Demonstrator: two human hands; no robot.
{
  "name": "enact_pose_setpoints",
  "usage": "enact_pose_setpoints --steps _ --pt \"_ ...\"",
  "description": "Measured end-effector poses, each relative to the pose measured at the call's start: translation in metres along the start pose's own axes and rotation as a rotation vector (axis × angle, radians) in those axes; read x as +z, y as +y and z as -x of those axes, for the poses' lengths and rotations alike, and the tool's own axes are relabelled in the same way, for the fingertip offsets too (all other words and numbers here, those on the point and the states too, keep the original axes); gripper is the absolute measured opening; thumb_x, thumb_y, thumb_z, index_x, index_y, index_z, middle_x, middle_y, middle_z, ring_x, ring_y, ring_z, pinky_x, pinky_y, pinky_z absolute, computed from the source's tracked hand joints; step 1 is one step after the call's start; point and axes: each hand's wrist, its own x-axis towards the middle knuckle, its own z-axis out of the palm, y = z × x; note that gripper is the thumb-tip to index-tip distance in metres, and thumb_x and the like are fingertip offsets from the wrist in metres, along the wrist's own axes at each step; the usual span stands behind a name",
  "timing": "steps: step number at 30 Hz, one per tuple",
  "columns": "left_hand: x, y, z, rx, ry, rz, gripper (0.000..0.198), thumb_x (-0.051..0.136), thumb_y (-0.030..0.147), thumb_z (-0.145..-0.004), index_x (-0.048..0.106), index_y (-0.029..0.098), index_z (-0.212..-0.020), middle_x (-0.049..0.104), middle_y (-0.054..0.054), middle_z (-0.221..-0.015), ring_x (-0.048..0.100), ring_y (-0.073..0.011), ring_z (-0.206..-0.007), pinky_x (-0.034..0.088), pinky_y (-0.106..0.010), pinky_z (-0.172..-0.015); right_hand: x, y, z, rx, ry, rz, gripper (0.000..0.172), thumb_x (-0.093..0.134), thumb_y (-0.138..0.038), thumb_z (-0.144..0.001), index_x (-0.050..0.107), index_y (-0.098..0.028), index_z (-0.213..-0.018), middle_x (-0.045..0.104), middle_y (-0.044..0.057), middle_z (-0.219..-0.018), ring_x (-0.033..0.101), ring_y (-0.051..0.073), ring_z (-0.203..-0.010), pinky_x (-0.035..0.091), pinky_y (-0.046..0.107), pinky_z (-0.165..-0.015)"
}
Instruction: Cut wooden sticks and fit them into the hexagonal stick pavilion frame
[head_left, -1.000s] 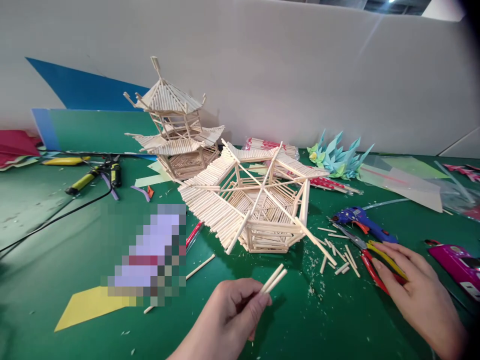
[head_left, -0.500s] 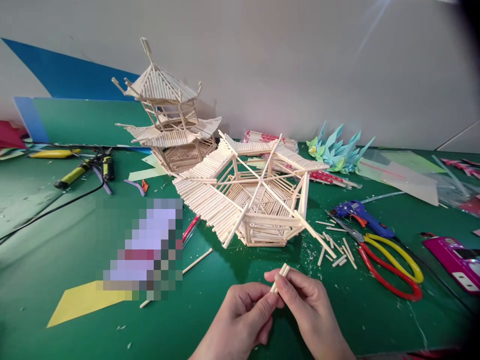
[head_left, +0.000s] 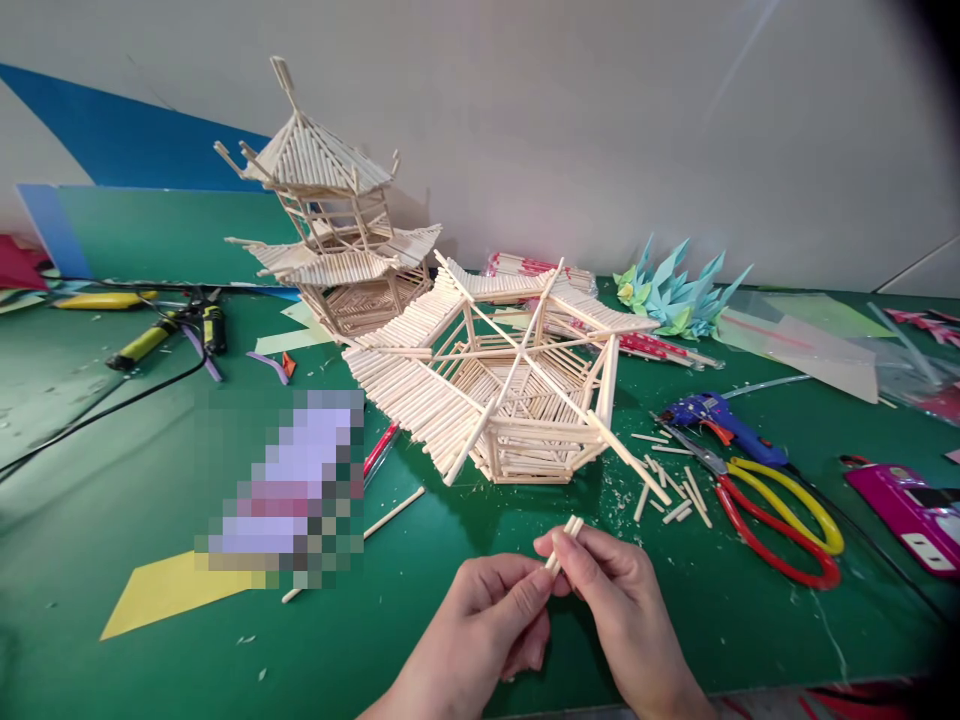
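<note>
Several short wooden sticks (head_left: 564,546) are pinched together between my two hands, near the front of the green table. My left hand (head_left: 491,620) closes its thumb and fingers on their lower end. Higher up, the thumb and fingers of my right hand (head_left: 611,590) grip the same sticks. Just beyond my hands stands a hexagonal stick model (head_left: 420,395), with slatted roof panels on some sides and bare bars across its open top. Cut stick pieces (head_left: 679,485) lie scattered to its right.
Red-and-yellow-handled scissors (head_left: 780,515) and a blue glue gun (head_left: 712,420) lie at right, beside a magenta device (head_left: 904,515). A stick pagoda (head_left: 322,220) stands back left, with pliers (head_left: 172,330) beside it. Turquoise folded paper (head_left: 682,290) sits behind. A yellow sheet (head_left: 161,595) lies front left.
The camera view has shifted slightly. Both hands still hold the short sticks together, which have turned a little between the fingers. Nothing on the table has visibly been moved.
</note>
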Motion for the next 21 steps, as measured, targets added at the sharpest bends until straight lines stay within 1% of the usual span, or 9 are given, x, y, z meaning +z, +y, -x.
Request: enact_pose_setpoints --steps 3,7,9,12,17,21 --pt "-0.0001 -0.0009 0.003 0.015 0.014 0.061 0.027 0.054 0.034 -0.079 0.063 0.009 -0.073 0.049 0.002 -0.045 0.026 -0.0063 -0.041 0.013 -0.024 -0.044 0.0005 0.0026 -0.0017 0.042 -0.005 -0.049 0.027 0.056 -0.038 -0.08 0.07 -0.019 -0.068 0.06 -0.001 -0.054 0.056 0.013 -0.055 0.044 0.023 -0.056" --pt "-0.0015 -0.0015 0.003 0.01 0.008 0.026 0.025 0.054 0.032 -0.08 0.062 0.009 -0.075 0.048 0.001 -0.05 0.027 -0.0072 -0.045 0.013 -0.024 -0.045 0.0013 0.0073 -0.0036 0.108 0.011 -0.12 0.027 0.059 -0.041 -0.078 0.071 -0.019 -0.07 0.06 -0.001 -0.053 0.055 0.012 -0.055 0.043 0.023 -0.056" --pt "-0.0023 -0.0015 0.0017 0.015 0.0 0.002 0.026 0.054 0.033 -0.081 0.061 0.01 -0.072 0.048 0.002 -0.05 0.027 -0.0073 -0.046 0.014 -0.024 -0.045 0.0016 0.0085 -0.0037 0.131 0.011 -0.167 0.027 0.06 -0.041 -0.077 0.071 -0.018 -0.07 0.061 -0.001 -0.054 0.054 0.012 -0.054 0.043 0.023 -0.055" --pt "-0.002 -0.0008 0.0015 0.027 0.008 -0.018 0.029 0.055 0.037 -0.08 0.061 0.01 -0.072 0.047 0.002 -0.05 0.027 -0.0073 -0.046 0.014 -0.024 -0.045 0.0019 0.0079 -0.0036 0.127 -0.002 -0.203 0.025 0.061 -0.04 -0.076 0.071 -0.018 -0.069 0.06 -0.001 -0.052 0.052 0.011 -0.052 0.042 0.023 -0.054" --pt "0.0008 0.0018 0.0051 0.029 0.035 -0.033 0.034 0.059 0.044 -0.075 0.062 0.011 -0.072 0.048 0.002 -0.049 0.026 -0.0069 -0.044 0.013 -0.024 -0.045 0.0029 0.0049 -0.0046 0.099 -0.01 -0.175 0.026 0.059 -0.04 -0.078 0.07 -0.017 -0.069 0.056 -0.003 -0.051 0.051 0.011 -0.053 0.041 0.023 -0.056" --pt "0.0018 0.0013 0.0056 0.035 0.047 -0.032 0.036 0.06 0.046 -0.073 0.063 0.01 -0.073 0.048 0.002 -0.048 0.026 -0.0068 -0.043 0.012 -0.024 -0.044 0.0027 0.0045 -0.0049 0.087 -0.027 -0.153 0.029 0.057 -0.04 -0.079 0.068 -0.017 -0.065 0.057 -0.002 -0.053 0.053 0.012 -0.055 0.041 0.024 -0.057"
